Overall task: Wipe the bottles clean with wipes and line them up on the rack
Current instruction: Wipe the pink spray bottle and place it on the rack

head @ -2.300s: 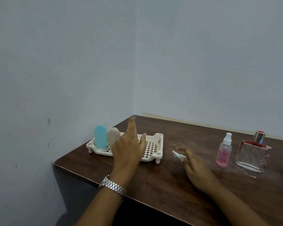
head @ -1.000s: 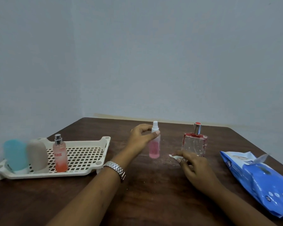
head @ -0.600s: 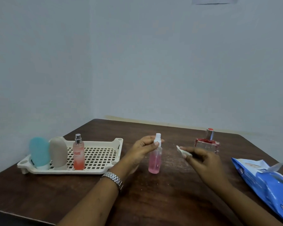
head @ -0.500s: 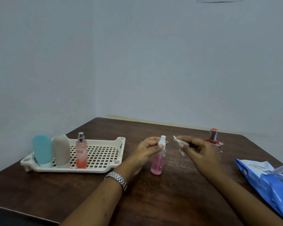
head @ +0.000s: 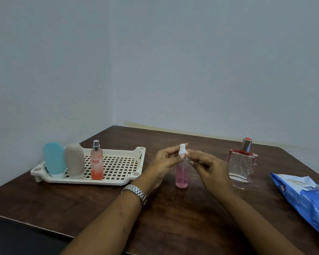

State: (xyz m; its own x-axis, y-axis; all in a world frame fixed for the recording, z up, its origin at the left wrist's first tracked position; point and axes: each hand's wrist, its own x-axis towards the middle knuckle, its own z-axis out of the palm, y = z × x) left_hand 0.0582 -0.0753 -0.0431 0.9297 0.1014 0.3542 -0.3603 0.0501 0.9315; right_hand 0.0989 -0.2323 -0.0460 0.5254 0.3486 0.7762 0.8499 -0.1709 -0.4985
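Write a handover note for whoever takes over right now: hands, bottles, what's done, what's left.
Left hand: grips the cap of the pink spray bottle, which is upright on the table.
Right hand: pinches a small wipe, mostly hidden, at that bottle's neck.
Done: blue bottle, beige bottle and orange spray bottle stand in a row at the left end of the rack.
Left: finish wiping the pink spray bottle and rack it. Then wipe and rack the square glass bottle, on the table to the right. The wipes pack lies at the far right.
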